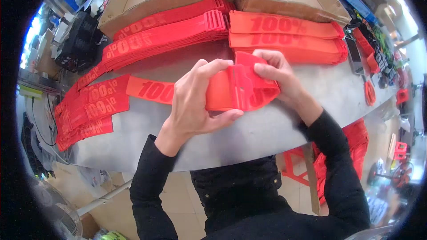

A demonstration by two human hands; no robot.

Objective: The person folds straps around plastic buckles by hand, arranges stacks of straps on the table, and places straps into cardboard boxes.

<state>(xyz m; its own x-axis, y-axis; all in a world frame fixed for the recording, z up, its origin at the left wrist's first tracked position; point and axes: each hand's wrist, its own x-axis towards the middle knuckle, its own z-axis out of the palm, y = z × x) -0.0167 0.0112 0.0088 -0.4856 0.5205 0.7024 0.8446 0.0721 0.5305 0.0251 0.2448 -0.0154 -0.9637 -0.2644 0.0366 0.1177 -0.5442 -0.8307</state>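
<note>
My left hand [189, 95] is closed around a wide orange strap [220, 91] printed with "100". Its thumb and fingertips rest by the red plastic slide buckle [240, 88] on that strap. My right hand [284, 78] pinches the strap's folded end just right of the buckle, thumb on top. The strap loops below the right fingers, and its other end trails left onto a pile of red straps [95, 102]. Part of it is hidden under my left hand.
Stacked red straps with buckles [164, 35] lie behind my hands, beside stacked orange straps [284, 40]. Two open cardboard boxes [178, 0] stand at the back. An orange-handled tool [369, 92] is at the right. More red material [358, 151] hangs below the table's right edge.
</note>
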